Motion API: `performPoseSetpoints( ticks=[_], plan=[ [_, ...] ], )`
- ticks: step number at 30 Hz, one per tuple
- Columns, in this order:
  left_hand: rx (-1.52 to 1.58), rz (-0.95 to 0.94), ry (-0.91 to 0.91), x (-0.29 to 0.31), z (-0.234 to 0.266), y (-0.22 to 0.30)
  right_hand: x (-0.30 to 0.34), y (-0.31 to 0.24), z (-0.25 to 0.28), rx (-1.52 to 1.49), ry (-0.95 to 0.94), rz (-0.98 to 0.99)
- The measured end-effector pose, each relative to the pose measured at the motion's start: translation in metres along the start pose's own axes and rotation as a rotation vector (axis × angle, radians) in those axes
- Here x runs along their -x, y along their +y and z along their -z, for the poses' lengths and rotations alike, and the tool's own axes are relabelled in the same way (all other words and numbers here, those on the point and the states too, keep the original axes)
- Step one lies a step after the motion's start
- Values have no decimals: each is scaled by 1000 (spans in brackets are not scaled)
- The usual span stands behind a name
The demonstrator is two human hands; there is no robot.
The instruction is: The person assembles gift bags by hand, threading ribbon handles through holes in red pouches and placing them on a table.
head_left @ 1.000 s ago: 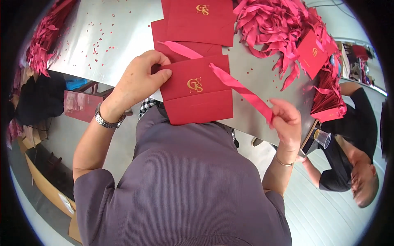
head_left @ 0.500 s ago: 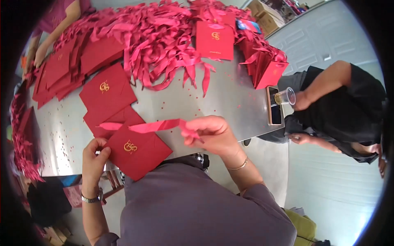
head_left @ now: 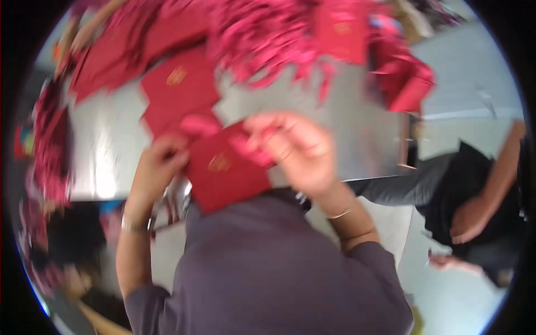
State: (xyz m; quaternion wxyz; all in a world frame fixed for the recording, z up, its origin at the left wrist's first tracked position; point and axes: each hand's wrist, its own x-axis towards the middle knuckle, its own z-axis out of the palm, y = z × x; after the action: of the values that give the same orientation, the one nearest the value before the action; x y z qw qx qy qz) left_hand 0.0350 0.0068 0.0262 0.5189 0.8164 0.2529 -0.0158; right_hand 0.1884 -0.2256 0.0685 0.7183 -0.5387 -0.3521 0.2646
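Observation:
A flat red paper bag [head_left: 229, 184] with a gold emblem lies at the table's near edge, against my front. My left hand [head_left: 159, 167] is closed on its left edge, thumb on the face. At the bag's upper right edge, my right hand [head_left: 304, 148] pinches a pink ribbon [head_left: 245, 146]; motion blur hides where the ribbon's end goes. A loop of pink ribbon also shows behind the bag's top left side. Just beyond lie more flat red bags [head_left: 181, 81], overlapping each other.
A large heap of pink ribbons [head_left: 262, 39] covers the table's far side. Red bags [head_left: 405, 84] stand at the far right, others are piled far left. One person in black [head_left: 469, 190] is at the right; another person's arm [head_left: 97, 25] reaches in at the far left.
My right hand has brought the ribbon down to the bag's upper right edge. The view has shifted and blurred. At the right, the person's hand no longer holds the clear cup by the phone.

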Motion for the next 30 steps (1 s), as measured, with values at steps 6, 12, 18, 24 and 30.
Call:
performPoseSetpoints(
  ticks=[6,12,18,24,30],
  plan=[
    [221,33,115,-11,-12,14,-6,50,-34,168,-5,-96],
    [257,85,118,3,-11,0,-20,77,-56,636,-93,-56],
    [367,71,101,6,-17,-7,-24,84,-61,910,-127,137],
    [264,81,126,8,-22,-2,-21,85,-59,911,-134,141],
    [-61,-233,387,13,-38,3,-30,67,-65,952,-213,-38]
  ],
)
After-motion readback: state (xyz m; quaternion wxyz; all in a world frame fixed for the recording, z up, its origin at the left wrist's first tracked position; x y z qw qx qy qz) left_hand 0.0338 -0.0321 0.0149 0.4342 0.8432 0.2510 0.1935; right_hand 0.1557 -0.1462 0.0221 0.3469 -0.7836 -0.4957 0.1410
